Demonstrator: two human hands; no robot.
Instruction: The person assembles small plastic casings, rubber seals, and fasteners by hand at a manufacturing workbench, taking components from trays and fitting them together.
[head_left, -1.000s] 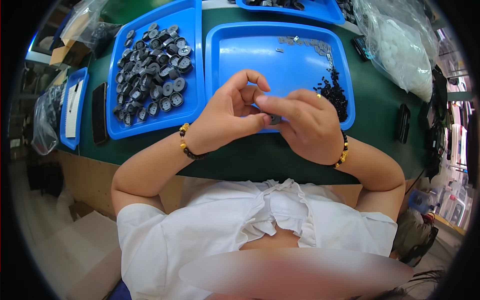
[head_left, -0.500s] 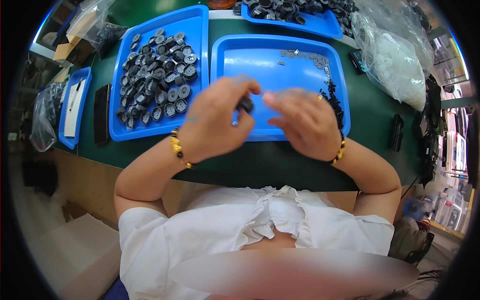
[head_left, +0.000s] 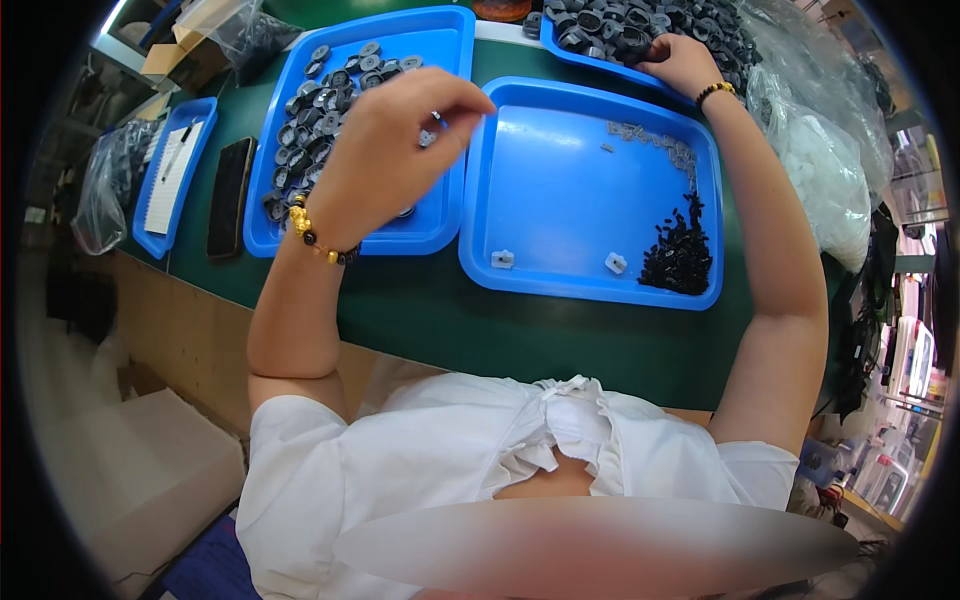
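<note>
Left hand (head_left: 385,150), fingers pinched, hovers over round black parts (head_left: 320,110); right hand (head_left: 680,62) grasps more upper right. Small, rigid, light—pinch by rims.

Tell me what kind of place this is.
Probably a small-parts assembly bench in a workshop: blue trays on a green table hold round black parts, with bagged stock alongside.

Upper right: clear plastic bag of white parts (head_left: 825,165). Left edge: clear bag of dark parts (head_left: 100,185). Upper left: dark phone, screen off (head_left: 231,197), beside a white lined sheet (head_left: 170,175); cardboard box (head_left: 180,55) at top.
</note>
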